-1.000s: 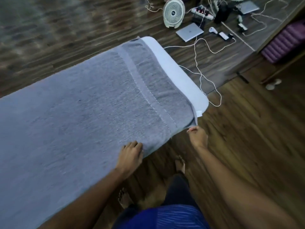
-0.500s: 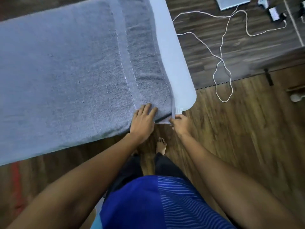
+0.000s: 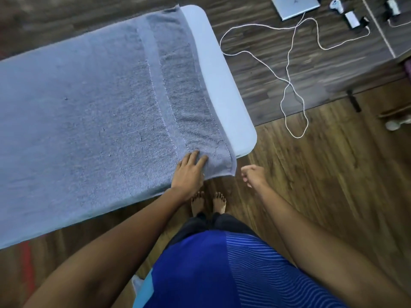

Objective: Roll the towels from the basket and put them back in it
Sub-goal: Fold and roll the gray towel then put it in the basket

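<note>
A large grey towel (image 3: 93, 112) lies spread flat over a pale blue table (image 3: 224, 85), its banded end near the table's right edge and its near corner hanging a little over the front. My left hand (image 3: 189, 172) rests flat on the towel's near right corner, fingers straight. My right hand (image 3: 253, 175) hovers in the air just right of that corner, apart from the towel, its fingers loosely curled and holding nothing. No basket is in view.
Wooden floor surrounds the table. A white cable (image 3: 289, 81) loops on the floor to the right. A laptop (image 3: 293, 6) and small chargers (image 3: 352, 18) lie at the far right. My bare feet (image 3: 208, 202) stand close to the table's front edge.
My right hand has let go of the towel's corner and drawn back to the right. My left hand stays pressed on the towel near the corner. The view has shifted.
</note>
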